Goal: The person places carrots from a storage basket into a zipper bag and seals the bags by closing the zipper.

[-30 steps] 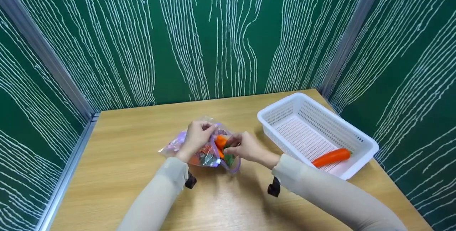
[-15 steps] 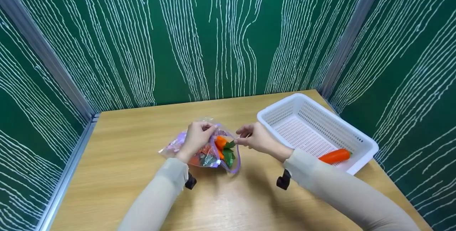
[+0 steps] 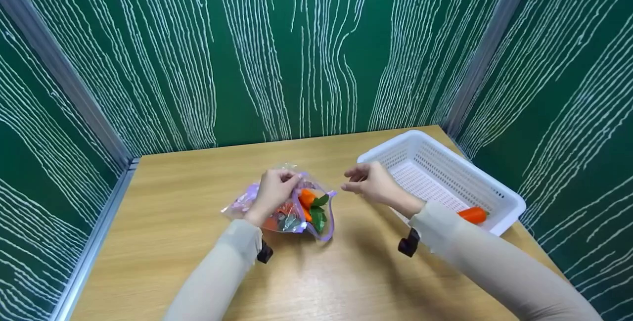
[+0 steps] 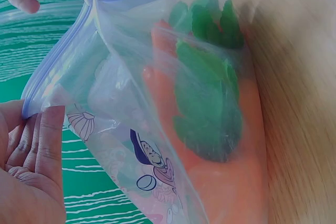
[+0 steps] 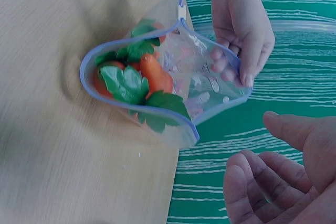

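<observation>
A clear zip bag [image 3: 289, 222] with purple edging lies on the table, its mouth gaping toward the right. Inside are orange, carrot-like vegetables [image 5: 156, 80] and green leaves [image 5: 125, 84]. My left hand [image 3: 273, 191] pinches the bag's far rim between thumb and fingers, as the left wrist view also shows. Right of the bag mouth, my right hand [image 3: 377, 183] hangs in the air with loosely bent fingers, holding nothing and apart from the bag. The bag's near rim stands free in the right wrist view.
To the right stands a white perforated basket [image 3: 514, 203] with a long orange-red vegetable [image 3: 473, 214] in it, partly hidden by my right sleeve. Green walls with white wavy lines enclose the wooden table [image 3: 173, 212] at the back and sides.
My right hand has drawn out of the bag mouth, let go of its rim and moved right toward the basket. The left hand keeps its pinch on the bag in place.
</observation>
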The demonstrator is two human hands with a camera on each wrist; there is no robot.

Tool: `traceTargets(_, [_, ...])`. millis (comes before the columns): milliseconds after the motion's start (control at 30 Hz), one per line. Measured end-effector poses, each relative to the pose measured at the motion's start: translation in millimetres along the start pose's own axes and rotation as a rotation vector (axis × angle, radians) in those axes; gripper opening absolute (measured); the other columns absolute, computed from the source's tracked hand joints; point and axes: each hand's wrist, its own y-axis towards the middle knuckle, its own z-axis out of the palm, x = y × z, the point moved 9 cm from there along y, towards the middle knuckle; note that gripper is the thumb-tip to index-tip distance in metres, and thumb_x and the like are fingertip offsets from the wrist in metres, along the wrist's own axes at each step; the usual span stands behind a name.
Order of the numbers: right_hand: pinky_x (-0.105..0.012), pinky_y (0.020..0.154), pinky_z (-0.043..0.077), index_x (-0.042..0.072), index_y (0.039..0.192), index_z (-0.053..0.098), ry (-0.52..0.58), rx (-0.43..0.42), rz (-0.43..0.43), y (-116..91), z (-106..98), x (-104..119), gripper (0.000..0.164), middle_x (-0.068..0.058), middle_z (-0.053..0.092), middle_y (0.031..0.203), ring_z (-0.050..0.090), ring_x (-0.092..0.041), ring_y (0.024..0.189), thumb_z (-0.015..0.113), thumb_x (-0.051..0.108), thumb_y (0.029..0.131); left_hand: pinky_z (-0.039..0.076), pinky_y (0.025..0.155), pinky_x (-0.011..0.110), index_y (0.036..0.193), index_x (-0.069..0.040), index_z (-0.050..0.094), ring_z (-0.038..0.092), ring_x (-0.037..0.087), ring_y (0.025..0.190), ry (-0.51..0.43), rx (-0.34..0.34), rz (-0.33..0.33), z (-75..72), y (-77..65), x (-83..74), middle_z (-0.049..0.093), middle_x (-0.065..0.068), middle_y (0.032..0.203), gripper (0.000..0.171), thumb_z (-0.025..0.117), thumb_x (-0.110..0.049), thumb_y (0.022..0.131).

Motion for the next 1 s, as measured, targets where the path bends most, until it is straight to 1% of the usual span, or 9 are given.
traceTargets(133, [-0.018, 0.064, 0.053, -0.012, 0.118, 0.074, -0.023, -0.029, -0.026, 0, -11, -1, 0.032, -0.018, 0.076, 0.095, 0.063, -0.009, 0.076, 0.083, 0.006, 0.094, 0.049, 0.055, 0.020, 0.102, 0.000, 0.082, 0.056, 0.010, 0.061, 0.004, 0.004, -0.003, -0.5, -0.9, -0.7, 0.071, 0.003, 0.078, 0.022, 0.070, -0.018, 0.107])
traceTargets(233, [-0.017, 0.063, 0.054, -0.013, 0.118, 0.074, -0.021, -0.033, -0.029, -1, -18, -3, 0.032, -0.017, 0.077, 0.094, 0.063, -0.007, 0.076, 0.083, 0.005, 0.093, 0.049, 0.056, 0.020, 0.100, -0.002, 0.082, 0.056, 0.011, 0.061, 0.006, 0.004, -0.007, -0.8, -1.3, -0.3, 0.071, 0.003, 0.078, 0.021, 0.070, -0.017, 0.107])
traceTargets(367, [-0.018, 0.062, 0.056, -0.013, 0.119, 0.073, 0.005, -0.019, -0.022, -4, -27, -5, 0.033, -0.014, 0.076, 0.094, 0.063, -0.005, 0.076, 0.083, 0.005, 0.094, 0.048, 0.056, 0.020, 0.097, -0.001, 0.081, 0.057, 0.012, 0.062, -0.007, 0.007, -0.012, -0.3, -0.4, -0.1, 0.072, 0.004, 0.078, 0.022, 0.070, -0.017, 0.108])
traceTargets(500, [-0.021, 0.062, 0.057, -0.012, 0.120, 0.071, 0.014, 0.007, -0.033, -7, -35, -9, 0.035, -0.013, 0.077, 0.096, 0.064, -0.004, 0.075, 0.083, 0.007, 0.094, 0.048, 0.057, 0.020, 0.097, -0.001, 0.081, 0.057, 0.011, 0.064, 0.022, -0.011, -0.002, -1.5, 1.5, -1.2, 0.071, 0.003, 0.078, 0.023, 0.071, -0.018, 0.107])
traceTargets(600, [-0.023, 0.063, 0.057, -0.012, 0.121, 0.071, -0.009, 0.027, -0.046, -9, -42, -13, 0.037, -0.014, 0.077, 0.097, 0.065, -0.005, 0.075, 0.083, 0.009, 0.094, 0.048, 0.058, 0.019, 0.097, -0.003, 0.082, 0.057, 0.011, 0.064, 0.048, -0.016, 0.002, -1.5, 1.7, -0.6, 0.071, 0.003, 0.078, 0.022, 0.071, -0.019, 0.107])
traceTargets(733, [-0.021, 0.063, 0.056, -0.012, 0.122, 0.072, -0.054, 0.039, -0.047, -10, -52, -22, 0.039, -0.015, 0.078, 0.100, 0.065, -0.006, 0.076, 0.085, 0.011, 0.093, 0.049, 0.057, 0.021, 0.098, -0.003, 0.082, 0.057, 0.012, 0.063, 0.037, 0.000, -0.016, -0.3, 0.5, 1.6, 0.071, 0.003, 0.078, 0.023, 0.071, -0.020, 0.108])
traceTargets(900, [-0.019, 0.064, 0.055, -0.013, 0.124, 0.071, -0.079, 0.066, -0.057, -10, -63, -32, 0.039, -0.019, 0.077, 0.102, 0.065, -0.006, 0.076, 0.084, 0.006, 0.092, 0.048, 0.058, 0.020, 0.098, -0.005, 0.082, 0.057, 0.012, 0.065, 0.034, -0.011, -0.022, -1.9, 0.7, 1.8, 0.070, 0.003, 0.079, 0.020, 0.071, -0.019, 0.107])
traceTargets(1000, [-0.019, 0.066, 0.056, -0.013, 0.124, 0.071, -0.089, 0.090, -0.078, -11, -69, -36, 0.038, -0.018, 0.077, 0.101, 0.065, -0.005, 0.075, 0.084, 0.005, 0.092, 0.048, 0.057, 0.020, 0.098, -0.003, 0.082, 0.057, 0.012, 0.063, 0.018, -0.006, -0.023, -1.9, 0.5, 2.0, 0.071, 0.004, 0.079, 0.021, 0.071, -0.019, 0.107])
